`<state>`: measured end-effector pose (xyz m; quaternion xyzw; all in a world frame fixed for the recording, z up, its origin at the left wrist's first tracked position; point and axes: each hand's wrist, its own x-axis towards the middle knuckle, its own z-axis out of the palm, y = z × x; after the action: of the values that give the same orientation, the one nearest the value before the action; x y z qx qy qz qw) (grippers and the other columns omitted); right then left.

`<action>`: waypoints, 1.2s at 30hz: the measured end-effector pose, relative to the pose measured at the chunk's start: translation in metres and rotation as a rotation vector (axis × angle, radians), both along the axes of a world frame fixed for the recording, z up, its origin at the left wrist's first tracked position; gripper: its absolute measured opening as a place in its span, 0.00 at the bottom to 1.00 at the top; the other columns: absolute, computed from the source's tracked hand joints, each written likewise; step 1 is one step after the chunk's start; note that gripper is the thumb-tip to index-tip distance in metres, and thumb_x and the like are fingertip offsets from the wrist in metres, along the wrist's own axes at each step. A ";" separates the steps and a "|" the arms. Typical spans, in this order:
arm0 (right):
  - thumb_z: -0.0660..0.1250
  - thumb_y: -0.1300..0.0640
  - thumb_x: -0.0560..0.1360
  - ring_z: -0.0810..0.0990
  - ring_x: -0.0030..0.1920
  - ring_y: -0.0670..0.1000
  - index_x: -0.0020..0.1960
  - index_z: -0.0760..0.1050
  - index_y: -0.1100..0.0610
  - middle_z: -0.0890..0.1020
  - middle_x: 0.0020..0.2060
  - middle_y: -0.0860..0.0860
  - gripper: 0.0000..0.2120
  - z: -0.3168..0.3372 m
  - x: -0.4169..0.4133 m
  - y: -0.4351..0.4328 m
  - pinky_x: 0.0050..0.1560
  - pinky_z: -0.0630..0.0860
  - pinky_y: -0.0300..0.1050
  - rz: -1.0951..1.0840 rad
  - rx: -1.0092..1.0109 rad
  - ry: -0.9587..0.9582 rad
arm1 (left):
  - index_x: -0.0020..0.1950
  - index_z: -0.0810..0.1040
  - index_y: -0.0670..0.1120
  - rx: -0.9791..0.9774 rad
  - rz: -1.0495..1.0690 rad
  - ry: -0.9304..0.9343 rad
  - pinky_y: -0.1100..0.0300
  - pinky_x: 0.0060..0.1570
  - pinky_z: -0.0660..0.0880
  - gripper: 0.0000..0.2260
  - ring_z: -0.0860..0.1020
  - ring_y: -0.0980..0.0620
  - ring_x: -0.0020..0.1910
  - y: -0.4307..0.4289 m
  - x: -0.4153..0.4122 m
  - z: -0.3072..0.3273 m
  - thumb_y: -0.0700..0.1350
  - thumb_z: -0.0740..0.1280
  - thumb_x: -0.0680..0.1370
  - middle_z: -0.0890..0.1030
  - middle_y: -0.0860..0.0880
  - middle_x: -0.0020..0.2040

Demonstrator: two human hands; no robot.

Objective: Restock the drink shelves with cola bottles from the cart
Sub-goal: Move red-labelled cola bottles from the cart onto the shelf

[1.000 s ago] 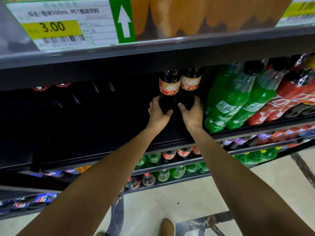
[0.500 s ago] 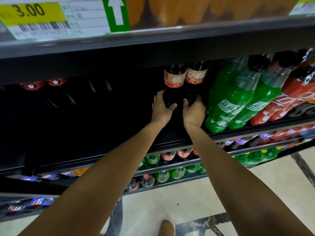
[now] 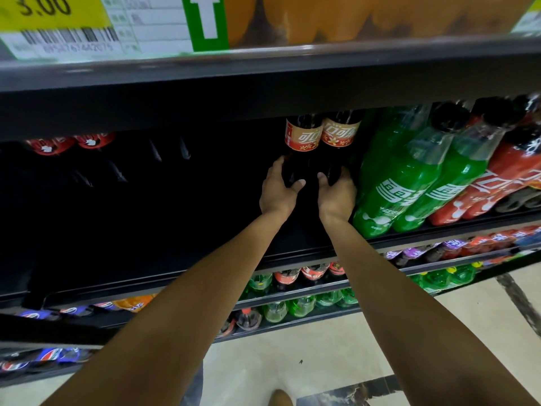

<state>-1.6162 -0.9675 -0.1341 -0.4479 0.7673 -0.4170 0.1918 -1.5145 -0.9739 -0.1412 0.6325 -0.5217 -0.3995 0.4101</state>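
On the dark shelf [image 3: 146,235], left hand [image 3: 278,196] and right hand [image 3: 336,199] grip two cola bottles [image 3: 302,139].

Dark shelf [image 3: 292,257] holds two cola bottles [image 3: 304,139] (upright) beside green bottles [image 3: 404,183].

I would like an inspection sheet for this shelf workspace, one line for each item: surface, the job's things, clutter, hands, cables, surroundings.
Surface: dark shelf, in deep shadow left of the hands.
Job's things: left cola bottle and right cola bottle stand side by side on the shelf; the cart is not in view.
Clutter: green bottles just right of the colas; red bottles beyond them.
Grippers: left hand grips the left cola bottle; right hand grips the right cola bottle.
Cables: nothing seen.
Surroundings: price tag reading 3.00 and orange bottles above; stocked lower shelves; pale floor.
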 end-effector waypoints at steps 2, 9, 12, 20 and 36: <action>0.65 0.53 0.79 0.77 0.61 0.59 0.70 0.68 0.61 0.78 0.61 0.60 0.23 -0.001 -0.001 -0.002 0.55 0.74 0.49 0.012 0.001 -0.012 | 0.77 0.59 0.53 0.007 -0.005 0.006 0.46 0.67 0.69 0.32 0.68 0.48 0.70 -0.001 0.000 0.000 0.44 0.69 0.77 0.68 0.50 0.73; 0.66 0.54 0.79 0.77 0.62 0.59 0.71 0.67 0.61 0.78 0.62 0.59 0.24 -0.003 -0.002 -0.004 0.56 0.74 0.48 0.028 0.006 -0.046 | 0.77 0.59 0.51 0.031 -0.027 0.055 0.49 0.68 0.69 0.32 0.69 0.49 0.70 -0.004 0.001 0.000 0.43 0.70 0.77 0.70 0.48 0.72; 0.67 0.53 0.78 0.76 0.63 0.58 0.73 0.64 0.60 0.77 0.64 0.59 0.27 -0.003 0.000 0.001 0.58 0.73 0.46 0.082 0.006 -0.077 | 0.78 0.57 0.51 0.062 -0.015 0.075 0.52 0.69 0.68 0.34 0.68 0.49 0.71 -0.002 0.003 0.000 0.44 0.70 0.77 0.70 0.46 0.72; 0.64 0.50 0.79 0.75 0.61 0.61 0.68 0.68 0.65 0.76 0.61 0.62 0.24 0.007 0.012 0.038 0.54 0.73 0.49 0.177 0.045 0.123 | 0.75 0.63 0.46 -0.027 0.027 -0.381 0.52 0.61 0.72 0.23 0.69 0.47 0.68 0.040 0.034 0.010 0.47 0.63 0.80 0.68 0.46 0.71; 0.57 0.49 0.79 0.77 0.55 0.57 0.61 0.76 0.58 0.81 0.51 0.55 0.18 0.038 0.139 0.174 0.54 0.71 0.51 1.044 -0.035 0.988 | 0.65 0.73 0.43 0.010 -0.117 -0.995 0.50 0.45 0.73 0.15 0.75 0.44 0.58 0.244 0.209 0.031 0.45 0.58 0.81 0.77 0.44 0.58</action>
<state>-1.4769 -0.7938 -0.0962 -0.8956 0.4435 -0.0316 -0.0108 -1.3057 -0.7302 -0.1103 0.7180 -0.6867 -0.0745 0.0855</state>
